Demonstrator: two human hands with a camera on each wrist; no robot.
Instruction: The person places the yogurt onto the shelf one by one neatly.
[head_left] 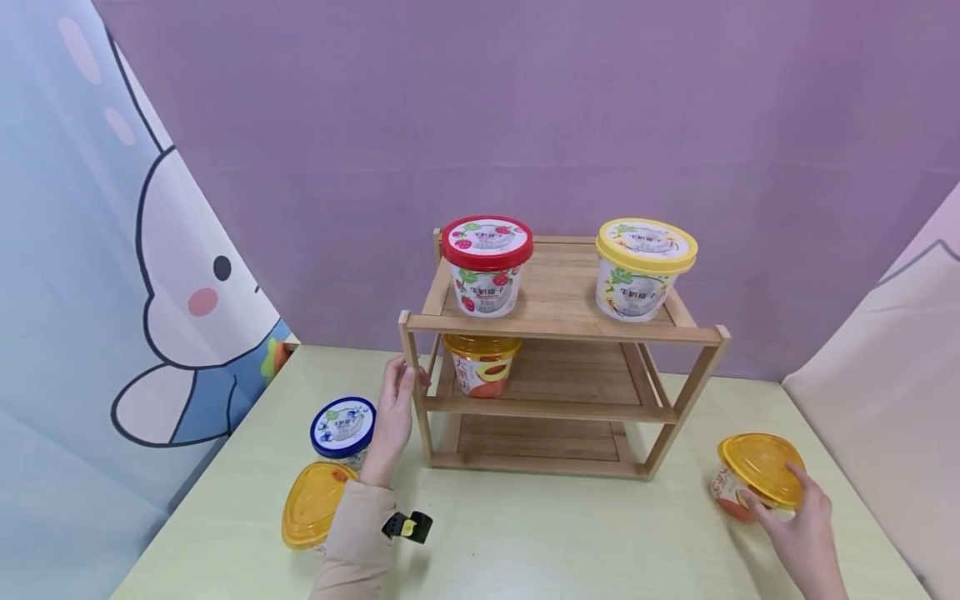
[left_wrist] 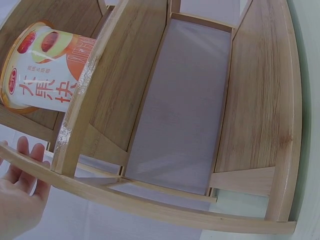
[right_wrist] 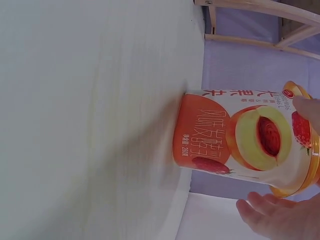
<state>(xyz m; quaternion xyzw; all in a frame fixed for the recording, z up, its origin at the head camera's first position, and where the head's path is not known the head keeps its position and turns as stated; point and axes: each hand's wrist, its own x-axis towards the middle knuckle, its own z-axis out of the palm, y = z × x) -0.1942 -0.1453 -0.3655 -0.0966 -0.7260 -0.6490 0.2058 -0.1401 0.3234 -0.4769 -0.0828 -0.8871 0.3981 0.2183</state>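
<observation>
On the left, my left hand (head_left: 395,412) grips the left front upright of a wooden shelf rack (head_left: 566,333); in the left wrist view its fingers (left_wrist: 37,152) reach behind the wood. Far to the right, my right hand (head_left: 802,521) holds a yogurt cup (right_wrist: 235,137) with a clear orange lid, thumb and fingers spread around the lid. The cup's label shows a cut peach and strawberries. Its base is close to the tabletop; whether it touches is hard to tell. A similar orange-lidded cup (head_left: 482,373) stands at the left of the rack's middle tier.
A red-lidded tub (head_left: 487,279) and a yellow-lidded tub (head_left: 637,287) sit on the top tier. Beside my left forearm are a blue-lidded tub (head_left: 343,427) and another orange-lidded cup (head_left: 318,504), partly covered by the sleeve. Fabric curtains (head_left: 562,108) border the table.
</observation>
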